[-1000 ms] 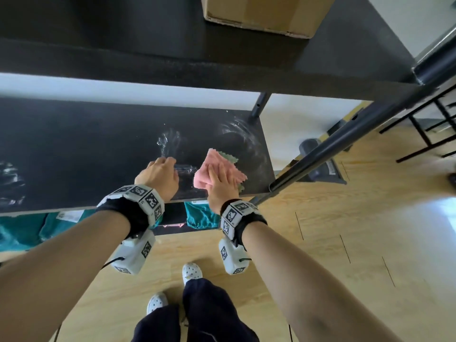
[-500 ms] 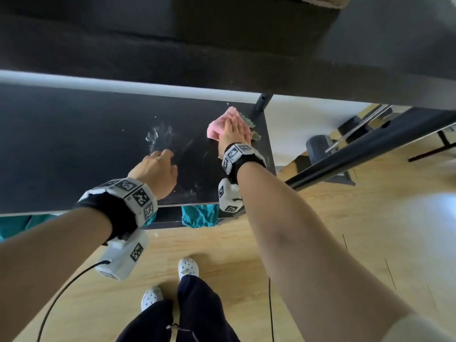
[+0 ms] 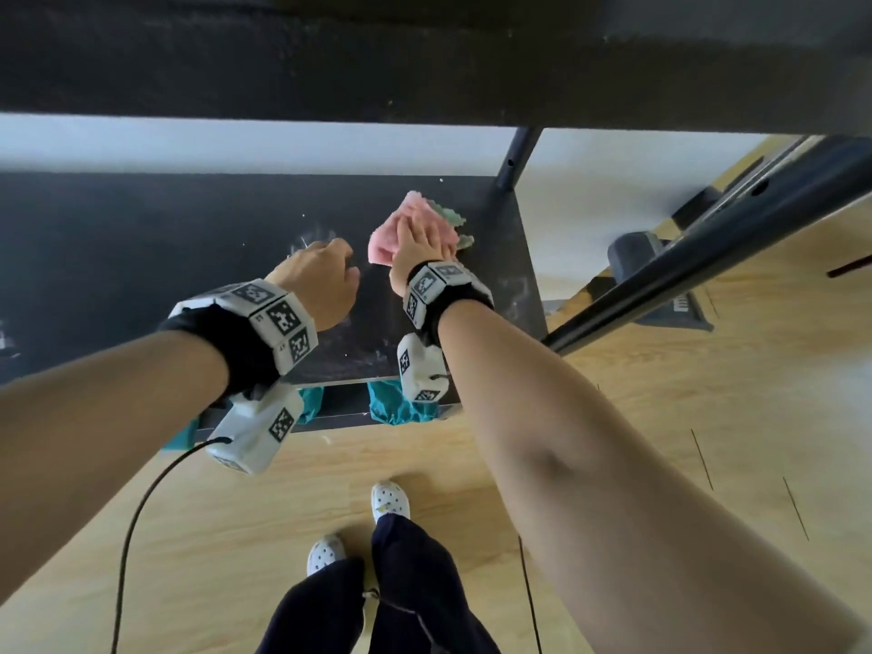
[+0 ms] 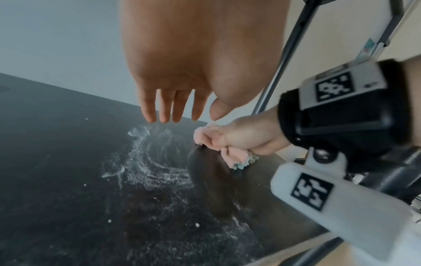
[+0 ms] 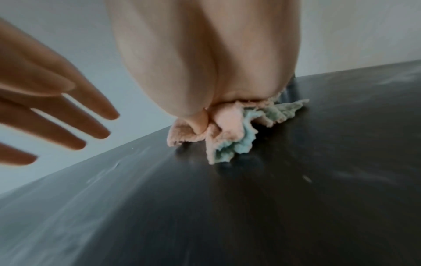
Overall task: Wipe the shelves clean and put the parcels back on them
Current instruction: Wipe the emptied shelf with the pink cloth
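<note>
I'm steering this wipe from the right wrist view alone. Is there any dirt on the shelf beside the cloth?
Observer: Yes. A white dust swirl lies on the shelf just left of the cloth.
Operator: Is the left hand covering it?
Observer: The left hand is over the swirl's far end with straight fingers and holds nothing. I can't tell if it touches.
Operator: Any parcels nearby?
Observer: Teal bags show below the shelf's front edge.
</note>
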`<state>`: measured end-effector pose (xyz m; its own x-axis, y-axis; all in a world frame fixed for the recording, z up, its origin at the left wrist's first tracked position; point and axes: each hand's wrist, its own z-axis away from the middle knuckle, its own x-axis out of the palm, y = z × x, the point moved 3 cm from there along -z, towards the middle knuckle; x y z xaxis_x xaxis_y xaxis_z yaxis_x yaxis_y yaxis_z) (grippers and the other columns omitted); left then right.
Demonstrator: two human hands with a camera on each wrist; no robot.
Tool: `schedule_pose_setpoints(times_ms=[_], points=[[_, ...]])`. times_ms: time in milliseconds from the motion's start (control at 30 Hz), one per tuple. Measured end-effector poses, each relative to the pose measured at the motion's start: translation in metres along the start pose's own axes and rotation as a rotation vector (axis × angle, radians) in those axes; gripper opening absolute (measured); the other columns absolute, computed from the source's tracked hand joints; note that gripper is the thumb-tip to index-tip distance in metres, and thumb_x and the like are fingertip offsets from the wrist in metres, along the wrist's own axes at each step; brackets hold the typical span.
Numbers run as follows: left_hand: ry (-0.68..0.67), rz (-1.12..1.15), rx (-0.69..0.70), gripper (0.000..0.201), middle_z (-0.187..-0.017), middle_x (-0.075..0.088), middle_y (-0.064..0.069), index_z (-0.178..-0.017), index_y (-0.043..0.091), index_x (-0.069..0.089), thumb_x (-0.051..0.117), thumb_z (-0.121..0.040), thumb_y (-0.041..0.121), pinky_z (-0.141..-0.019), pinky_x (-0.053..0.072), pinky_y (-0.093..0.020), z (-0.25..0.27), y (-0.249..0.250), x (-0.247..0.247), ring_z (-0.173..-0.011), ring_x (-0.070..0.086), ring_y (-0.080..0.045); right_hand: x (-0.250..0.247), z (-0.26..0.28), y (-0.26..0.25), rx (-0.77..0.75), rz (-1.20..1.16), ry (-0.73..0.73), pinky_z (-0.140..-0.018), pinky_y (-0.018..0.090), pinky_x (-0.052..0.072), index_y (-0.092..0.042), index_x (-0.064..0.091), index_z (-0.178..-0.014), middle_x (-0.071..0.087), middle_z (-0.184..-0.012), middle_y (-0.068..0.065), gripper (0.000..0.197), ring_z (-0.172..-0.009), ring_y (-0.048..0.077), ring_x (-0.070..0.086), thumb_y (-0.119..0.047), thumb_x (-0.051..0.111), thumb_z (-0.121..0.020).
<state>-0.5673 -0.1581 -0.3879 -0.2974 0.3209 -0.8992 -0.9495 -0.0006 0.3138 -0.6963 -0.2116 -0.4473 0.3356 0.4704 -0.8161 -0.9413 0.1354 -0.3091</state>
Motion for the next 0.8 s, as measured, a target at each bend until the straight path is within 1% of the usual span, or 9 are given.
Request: schedule_pose_setpoints(times_ms=[133, 233, 333, 433, 500, 600, 667, 700, 800], points=[[0.023, -0.032, -0.001, 0.033, -0.124, 0.056, -0.015, -0.124, 0.008, 0.050, 0.037, -0.098, 0.024, -0.090, 0.042, -0.039, -0.009, -0.010, -0.001, -0.108, 0.056, -0.035, -0.015, -0.043, -0.001, -0.066, 0.054, -0.027, -0.120, 0.046, -0.006, -0.020, -0.003, -0.153, -0.018, -0.159, 0.005, 0.079, -0.147, 0.026, -0.017, -0.015, 0.049, -0.094], [0.033, -0.028, -0.003, 0.035, -0.126, 0.056, -0.014, -0.127, 0.010, 0.050, 0.038, -0.098, 0.025, -0.093, 0.043, -0.040, -0.015, -0.017, 0.000, -0.111, 0.055, -0.035, -0.033, -0.059, 0.013, -0.055, 0.025, 0.030, -0.120, 0.043, -0.006, -0.016, -0.004, -0.153, -0.013, -0.160, 0.007, 0.082, -0.148, 0.026, -0.013, -0.018, 0.052, -0.092], [0.013, -0.039, 0.011, 0.037, -0.127, 0.057, -0.013, -0.133, 0.013, 0.046, 0.037, -0.099, 0.025, -0.093, 0.042, -0.039, -0.016, -0.020, -0.001, -0.112, 0.056, -0.034, -0.048, -0.060, 0.030, 0.005, -0.008, 0.054, -0.120, 0.042, -0.005, -0.013, -0.005, -0.152, -0.011, -0.160, 0.008, 0.082, -0.148, 0.026, -0.011, -0.018, 0.051, -0.093], [-0.028, -0.050, 0.028, 0.039, -0.131, 0.056, -0.012, -0.137, 0.016, 0.042, 0.036, -0.099, 0.027, -0.096, 0.043, -0.039, -0.012, -0.021, 0.000, -0.115, 0.055, -0.033, -0.051, -0.046, 0.049, 0.099, -0.027, 0.099, -0.119, 0.041, -0.004, -0.011, -0.004, -0.152, -0.010, -0.160, 0.010, 0.078, -0.148, 0.025, -0.008, -0.024, 0.048, -0.096], [-0.041, -0.026, 0.034, 0.039, -0.132, 0.055, -0.012, -0.137, 0.015, 0.042, 0.036, -0.100, 0.025, -0.096, 0.043, -0.039, -0.007, -0.018, 0.000, -0.116, 0.055, -0.032, -0.048, -0.031, 0.059, 0.173, -0.022, 0.146, -0.118, 0.041, -0.005, -0.010, -0.005, -0.152, -0.010, -0.160, 0.010, 0.078, -0.148, 0.025, -0.008, -0.026, 0.047, -0.097], [0.002, 0.008, 0.066, 0.036, -0.127, 0.058, -0.013, -0.133, 0.013, 0.047, 0.037, -0.099, 0.023, -0.092, 0.044, -0.038, 0.002, -0.017, -0.002, -0.112, 0.057, -0.032, -0.031, -0.002, 0.068, 0.264, -0.065, 0.167, -0.118, 0.042, -0.005, -0.008, -0.007, -0.152, -0.011, -0.160, 0.011, 0.072, -0.148, 0.026, -0.009, -0.023, 0.040, -0.099], [0.046, 0.029, 0.078, 0.036, -0.126, 0.059, -0.012, -0.131, 0.014, 0.049, 0.038, -0.099, 0.022, -0.092, 0.044, -0.037, 0.010, -0.022, -0.004, -0.111, 0.057, -0.031, -0.017, 0.018, 0.068, 0.277, -0.058, 0.190, -0.120, 0.043, -0.002, -0.008, -0.007, -0.152, -0.009, -0.160, 0.011, 0.069, -0.148, 0.028, -0.007, -0.020, 0.038, -0.100], [0.052, 0.035, 0.074, 0.036, -0.127, 0.059, -0.011, -0.132, 0.013, 0.050, 0.038, -0.099, 0.022, -0.092, 0.044, -0.037, 0.013, -0.025, -0.004, -0.112, 0.057, -0.030, -0.010, 0.029, 0.066, 0.278, -0.044, 0.185, -0.120, 0.043, -0.002, -0.009, -0.007, -0.152, -0.009, -0.160, 0.010, 0.072, -0.148, 0.028, -0.006, -0.019, 0.041, -0.099], [0.041, 0.033, 0.032, 0.036, -0.126, 0.059, -0.013, -0.131, 0.012, 0.050, 0.038, -0.098, 0.021, -0.090, 0.043, -0.037, 0.023, -0.037, -0.002, -0.110, 0.057, -0.032, 0.012, 0.060, 0.046, 0.214, -0.029, 0.085, -0.119, 0.043, -0.005, -0.014, -0.012, -0.151, -0.017, -0.160, 0.006, 0.082, -0.147, 0.026, -0.012, -0.009, 0.047, -0.094]])
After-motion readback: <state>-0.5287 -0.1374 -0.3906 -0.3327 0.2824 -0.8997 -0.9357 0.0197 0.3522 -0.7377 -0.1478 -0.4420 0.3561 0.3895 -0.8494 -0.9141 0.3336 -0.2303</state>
